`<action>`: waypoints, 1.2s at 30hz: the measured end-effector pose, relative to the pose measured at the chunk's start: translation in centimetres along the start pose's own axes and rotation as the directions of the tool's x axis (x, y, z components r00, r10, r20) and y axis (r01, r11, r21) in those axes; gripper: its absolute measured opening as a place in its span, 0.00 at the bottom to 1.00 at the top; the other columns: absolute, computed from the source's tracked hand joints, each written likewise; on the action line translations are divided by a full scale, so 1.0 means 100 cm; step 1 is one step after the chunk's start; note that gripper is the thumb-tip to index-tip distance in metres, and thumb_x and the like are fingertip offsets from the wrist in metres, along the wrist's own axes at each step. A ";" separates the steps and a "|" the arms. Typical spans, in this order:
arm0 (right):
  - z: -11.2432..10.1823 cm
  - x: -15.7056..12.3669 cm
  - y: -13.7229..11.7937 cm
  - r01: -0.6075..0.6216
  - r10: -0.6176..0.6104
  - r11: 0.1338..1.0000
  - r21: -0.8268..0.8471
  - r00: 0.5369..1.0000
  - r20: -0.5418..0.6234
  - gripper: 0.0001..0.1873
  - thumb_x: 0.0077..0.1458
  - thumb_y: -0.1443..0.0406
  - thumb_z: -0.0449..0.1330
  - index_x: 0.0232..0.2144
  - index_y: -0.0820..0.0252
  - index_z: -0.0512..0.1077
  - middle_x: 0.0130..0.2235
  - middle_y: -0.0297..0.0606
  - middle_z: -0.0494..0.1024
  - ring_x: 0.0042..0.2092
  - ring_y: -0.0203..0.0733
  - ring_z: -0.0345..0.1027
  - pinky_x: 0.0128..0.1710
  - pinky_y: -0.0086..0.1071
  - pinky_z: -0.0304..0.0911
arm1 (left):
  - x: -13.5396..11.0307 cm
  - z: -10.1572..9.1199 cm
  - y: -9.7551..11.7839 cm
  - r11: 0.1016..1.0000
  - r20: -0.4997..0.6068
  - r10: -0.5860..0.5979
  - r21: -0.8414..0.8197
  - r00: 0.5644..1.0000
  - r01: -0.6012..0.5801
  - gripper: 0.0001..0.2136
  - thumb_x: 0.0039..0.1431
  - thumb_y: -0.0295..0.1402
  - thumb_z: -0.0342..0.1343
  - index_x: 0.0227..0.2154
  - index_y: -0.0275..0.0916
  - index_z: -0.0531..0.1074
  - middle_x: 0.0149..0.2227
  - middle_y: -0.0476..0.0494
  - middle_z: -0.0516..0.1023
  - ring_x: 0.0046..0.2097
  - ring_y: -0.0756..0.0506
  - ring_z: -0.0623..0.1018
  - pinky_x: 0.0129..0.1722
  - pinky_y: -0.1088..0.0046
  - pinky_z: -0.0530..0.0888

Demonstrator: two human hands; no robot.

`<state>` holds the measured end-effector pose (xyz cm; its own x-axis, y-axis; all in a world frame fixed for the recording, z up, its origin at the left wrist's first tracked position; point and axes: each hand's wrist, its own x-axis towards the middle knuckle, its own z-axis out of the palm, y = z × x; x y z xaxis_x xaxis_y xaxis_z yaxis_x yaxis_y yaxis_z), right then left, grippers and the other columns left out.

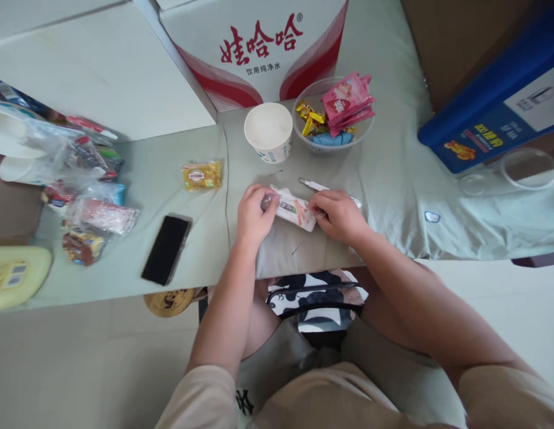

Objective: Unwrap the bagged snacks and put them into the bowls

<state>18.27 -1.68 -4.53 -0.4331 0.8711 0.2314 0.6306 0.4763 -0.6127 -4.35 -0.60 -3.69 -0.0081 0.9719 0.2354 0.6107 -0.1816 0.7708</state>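
Note:
A small white snack packet (291, 208) with a printed picture and dark lettering lies between my two hands, just above the table cloth. My left hand (255, 213) is closed on its left end, the thumb on top. At the other end, the fingers of my right hand (338, 214) pinch the packet's wrapper. Behind my right fingers lies a slim white pen-like tool (313, 185), partly hidden by that hand. A white paper cup (268, 132) stands beyond the packet. Next to the cup, a clear plastic bowl (370, 128) holds pink packets (346, 102) and yellow-wrapped sweets (313, 123).
To the left lie a yellow snack packet (202, 176), a black phone (166, 249) and several wrapped snacks (104, 214). A white carton (263, 53) stands at the back. On the right are a blue box (491, 113) and a clear plastic cup (509, 173). The table's front edge runs below my hands.

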 end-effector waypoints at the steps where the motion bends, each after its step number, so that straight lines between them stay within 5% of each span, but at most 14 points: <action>1: 0.000 0.000 0.000 -0.005 0.005 1.000 0.004 1.000 0.001 0.11 0.52 0.70 0.53 0.34 0.58 0.75 0.38 0.45 0.80 0.41 0.50 0.71 0.43 0.41 0.60 | 0.000 -0.001 0.000 0.997 -0.025 -0.043 -0.058 0.999 0.041 0.02 0.59 0.32 0.60 0.31 0.40 0.74 0.37 0.44 0.78 0.41 0.45 0.78 0.46 0.68 0.74; 3: 0.000 0.000 0.001 -0.016 0.016 1.000 0.011 1.000 -0.001 0.11 0.52 0.70 0.53 0.34 0.58 0.75 0.39 0.45 0.80 0.42 0.50 0.71 0.44 0.41 0.60 | 0.002 -0.003 -0.003 0.960 -0.089 -0.180 -0.235 0.980 0.154 0.06 0.59 0.35 0.59 0.29 0.40 0.72 0.29 0.48 0.75 0.34 0.48 0.75 0.38 0.72 0.72; 6: -0.002 -0.001 0.006 -0.047 0.046 0.999 -0.012 0.998 -0.044 0.10 0.52 0.70 0.53 0.33 0.58 0.74 0.37 0.44 0.80 0.40 0.49 0.70 0.43 0.41 0.61 | 0.007 -0.008 -0.010 0.789 -0.169 -0.444 -0.540 0.880 0.294 0.06 0.57 0.35 0.59 0.30 0.41 0.68 0.25 0.54 0.68 0.25 0.52 0.69 0.27 0.76 0.66; 10: -0.005 -0.001 0.013 -0.078 0.072 0.996 -0.038 0.986 -0.149 0.08 0.52 0.69 0.53 0.30 0.56 0.71 0.33 0.43 0.78 0.37 0.49 0.70 0.40 0.41 0.62 | 0.013 -0.016 -0.020 0.681 -0.226 -0.600 -0.647 0.767 0.342 0.10 0.55 0.31 0.58 0.39 0.43 0.66 0.29 0.53 0.71 0.24 0.52 0.70 0.23 0.77 0.65; 13: -0.009 -0.002 0.010 -0.061 0.071 0.997 0.045 0.959 -0.274 0.10 0.59 0.68 0.49 0.32 0.55 0.70 0.36 0.44 0.78 0.41 0.50 0.72 0.44 0.43 0.64 | 0.012 -0.022 -0.024 0.799 -0.312 -0.499 -0.526 0.809 0.290 0.09 0.58 0.32 0.55 0.42 0.43 0.68 0.37 0.48 0.76 0.33 0.49 0.77 0.31 0.73 0.73; 16: -0.011 -0.004 0.001 0.015 0.018 0.996 0.091 0.939 -0.343 0.12 0.65 0.62 0.48 0.42 0.55 0.71 0.44 0.46 0.78 0.48 0.51 0.72 0.49 0.45 0.65 | 0.006 -0.030 -0.019 0.958 -0.296 -0.212 -0.252 0.931 0.138 0.10 0.63 0.34 0.51 0.45 0.42 0.71 0.46 0.43 0.79 0.49 0.44 0.79 0.50 0.66 0.75; 18: -0.008 -0.005 -0.005 0.071 -0.062 0.997 0.026 0.961 -0.269 0.13 0.64 0.58 0.52 0.45 0.56 0.71 0.46 0.47 0.78 0.48 0.52 0.71 0.49 0.45 0.64 | 0.001 -0.033 -0.012 0.998 -0.091 -0.014 -0.066 0.996 0.008 0.12 0.63 0.36 0.54 0.46 0.42 0.73 0.52 0.41 0.79 0.56 0.41 0.77 0.59 0.62 0.72; 20: -0.003 -0.006 -0.008 0.072 -0.086 0.994 -0.087 0.983 -0.162 0.12 0.62 0.58 0.56 0.44 0.56 0.73 0.47 0.46 0.79 0.47 0.52 0.71 0.48 0.45 0.63 | -0.004 -0.034 -0.003 0.994 0.174 0.076 0.063 0.982 -0.088 0.14 0.60 0.37 0.58 0.47 0.41 0.75 0.54 0.40 0.79 0.58 0.40 0.76 0.61 0.60 0.70; 23: 0.002 -0.004 -0.009 -0.068 0.025 0.966 -0.251 0.985 -0.172 0.11 0.63 0.61 0.56 0.44 0.55 0.76 0.49 0.46 0.79 0.51 0.54 0.69 0.50 0.46 0.58 | -0.010 -0.033 0.007 0.976 0.353 0.019 0.196 0.935 -0.094 0.15 0.58 0.37 0.62 0.48 0.40 0.77 0.52 0.39 0.81 0.55 0.39 0.78 0.58 0.62 0.72; 26: 0.003 -0.003 -0.010 -0.233 0.150 0.919 -0.317 0.953 -0.263 0.14 0.63 0.61 0.54 0.46 0.57 0.76 0.48 0.49 0.79 0.49 0.55 0.68 0.47 0.44 0.57 | -0.013 -0.033 0.014 0.964 0.358 -0.099 0.267 0.928 -0.001 0.12 0.60 0.38 0.61 0.45 0.42 0.78 0.46 0.41 0.83 0.47 0.41 0.81 0.49 0.64 0.74; 29: 0.003 -0.003 -0.014 -0.268 0.225 0.904 -0.332 0.961 -0.161 0.14 0.64 0.60 0.52 0.40 0.59 0.76 0.35 0.45 0.79 0.35 0.48 0.66 0.38 0.39 0.55 | -0.014 -0.032 0.015 0.961 0.335 -0.166 0.266 0.927 0.076 0.07 0.62 0.38 0.57 0.37 0.42 0.78 0.38 0.44 0.84 0.38 0.43 0.81 0.40 0.67 0.73; 32: 0.007 -0.004 -0.021 -0.209 0.195 0.915 -0.345 0.978 -0.075 0.15 0.65 0.58 0.53 0.34 0.59 0.75 0.28 0.42 0.78 0.33 0.48 0.67 0.38 0.40 0.53 | -0.013 -0.028 0.010 0.976 0.274 -0.211 0.109 0.938 0.188 0.07 0.62 0.36 0.55 0.32 0.41 0.76 0.31 0.46 0.82 0.31 0.46 0.79 0.35 0.70 0.71; 36: 0.013 -0.003 -0.029 -0.134 0.112 0.951 -0.279 0.989 -0.093 0.13 0.64 0.57 0.55 0.37 0.59 0.74 0.34 0.45 0.81 0.41 0.53 0.70 0.42 0.41 0.56 | -0.009 -0.020 0.000 0.931 0.112 -0.305 -0.172 0.946 0.321 0.07 0.59 0.35 0.57 0.27 0.40 0.73 0.27 0.48 0.78 0.27 0.49 0.74 0.30 0.74 0.68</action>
<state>15.72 -3.52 -3.84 -0.2981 0.9263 0.2305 0.8371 0.3697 -0.4031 -5.92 -1.73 -2.77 -0.1053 0.9913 -0.0792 0.4298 0.1172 0.8953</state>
